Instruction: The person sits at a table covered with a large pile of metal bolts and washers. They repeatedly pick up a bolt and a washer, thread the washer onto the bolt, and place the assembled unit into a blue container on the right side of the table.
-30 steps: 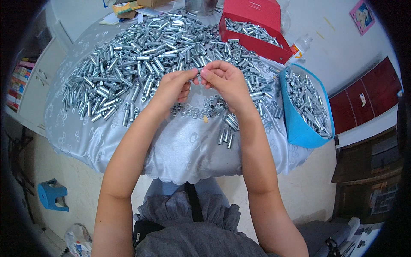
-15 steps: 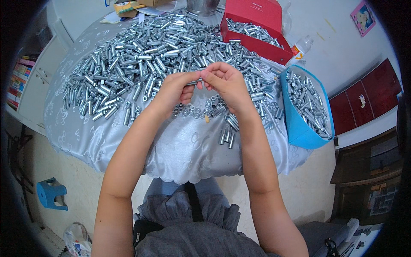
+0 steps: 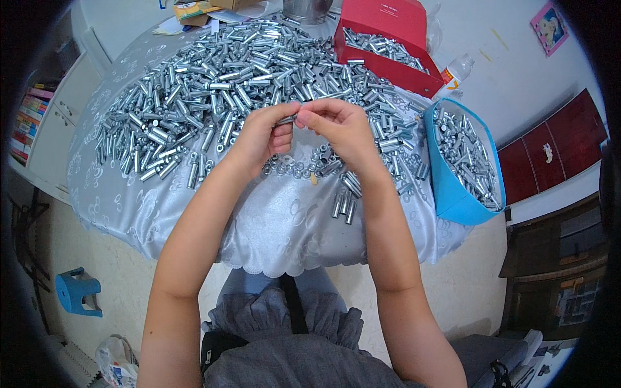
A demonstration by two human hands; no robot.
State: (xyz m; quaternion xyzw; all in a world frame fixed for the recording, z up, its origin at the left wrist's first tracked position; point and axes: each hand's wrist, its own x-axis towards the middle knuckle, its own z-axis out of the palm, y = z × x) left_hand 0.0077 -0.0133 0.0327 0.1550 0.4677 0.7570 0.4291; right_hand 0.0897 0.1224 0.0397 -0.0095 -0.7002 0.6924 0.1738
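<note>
My left hand (image 3: 264, 136) is closed around a silver expansion bolt (image 3: 285, 120), of which only a short stretch shows between the fingers. Against its end, the thumb and bent fingers of my right hand (image 3: 339, 129) are pinched together; any small part between them is hidden. Both hands meet just above the table, in front of a wide heap of expansion bolts (image 3: 226, 81). Below the hands, loose nuts and washers (image 3: 291, 168) lie in a row on the cloth. Several metal sleeves (image 3: 343, 205) rest near my right forearm.
A red box (image 3: 394, 68) with its lid up holds more bolts at the back right. To the right stands a blue fabric bin (image 3: 456, 194), also filled. A plastic bottle (image 3: 458, 68), a metal bucket (image 3: 306, 9) and a silvery tablecloth (image 3: 278, 226) are around. A blue stool (image 3: 79, 292) stands lower left.
My right hand has shifted slightly left and turned, its fingers now closer over the bolt's end. The left hand has barely moved.
</note>
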